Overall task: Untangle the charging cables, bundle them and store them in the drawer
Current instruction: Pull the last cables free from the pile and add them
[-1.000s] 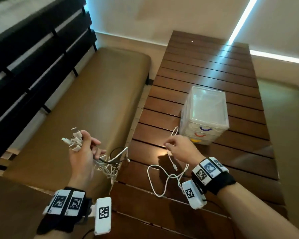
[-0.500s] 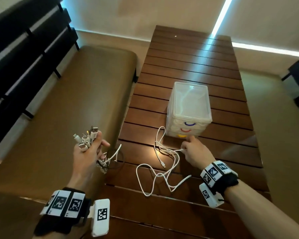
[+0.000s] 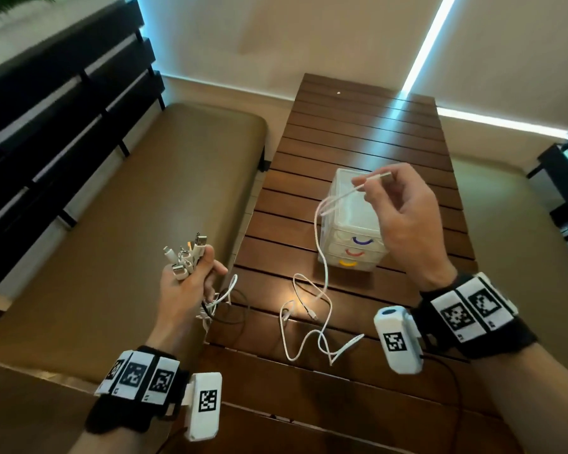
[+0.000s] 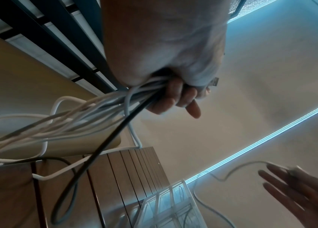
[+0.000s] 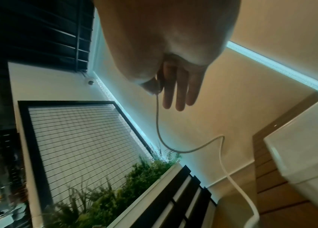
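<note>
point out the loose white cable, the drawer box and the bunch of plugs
loose white cable (image 3: 324, 276): head view, strand hanging beside the box
drawer box (image 3: 354, 201): head view, clear top
bunch of plugs (image 3: 188, 258): head view, connector ends above the left hand (image 3: 191, 283)

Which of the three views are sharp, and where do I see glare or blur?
Head view: mostly sharp; a bright glare spot on the table beside the white cable. Left wrist view: the left hand is fairly clear, the right hand smeared by blur. Right wrist view: soft overall, the drawer box washed out.
</note>
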The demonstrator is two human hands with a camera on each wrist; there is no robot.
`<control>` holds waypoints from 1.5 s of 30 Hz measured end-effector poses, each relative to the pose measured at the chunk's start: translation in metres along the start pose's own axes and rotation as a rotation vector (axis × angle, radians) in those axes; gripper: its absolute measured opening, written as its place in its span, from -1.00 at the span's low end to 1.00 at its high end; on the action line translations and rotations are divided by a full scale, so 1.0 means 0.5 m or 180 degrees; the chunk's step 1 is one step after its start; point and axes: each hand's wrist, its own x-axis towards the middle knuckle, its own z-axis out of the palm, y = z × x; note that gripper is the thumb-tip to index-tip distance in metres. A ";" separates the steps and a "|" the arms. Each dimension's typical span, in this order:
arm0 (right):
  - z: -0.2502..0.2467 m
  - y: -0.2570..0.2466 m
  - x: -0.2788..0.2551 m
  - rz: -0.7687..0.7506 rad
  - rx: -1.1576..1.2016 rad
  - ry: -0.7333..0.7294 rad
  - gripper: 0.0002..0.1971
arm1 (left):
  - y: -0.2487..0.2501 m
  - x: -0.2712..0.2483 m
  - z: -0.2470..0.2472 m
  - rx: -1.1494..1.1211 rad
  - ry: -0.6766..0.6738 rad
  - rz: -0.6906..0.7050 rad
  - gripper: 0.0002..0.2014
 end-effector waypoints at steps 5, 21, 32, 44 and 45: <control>0.114 -0.029 -0.014 0.0019 -0.0528 -0.1345 -0.95 | 0.013 -0.031 0.003 -0.0009 0.0088 0.0114 -0.64; 0.361 -0.058 -0.133 0.0111 -0.0304 -0.2033 -0.79 | 0.031 -0.063 -0.053 0.0012 0.0224 0.0094 -0.69; 0.360 -0.020 -0.210 0.0523 0.0329 -0.2666 -0.66 | 0.056 -0.105 -0.054 -0.0066 0.0519 -0.0011 -0.67; 0.401 -0.069 -0.184 -0.0113 0.0459 -0.3051 -0.63 | 0.061 -0.070 -0.061 0.0998 0.0220 0.0099 -0.62; 0.420 -0.070 -0.179 -0.0120 0.0405 -0.2917 -0.62 | 0.063 -0.061 -0.067 0.1055 0.0203 0.0133 -0.60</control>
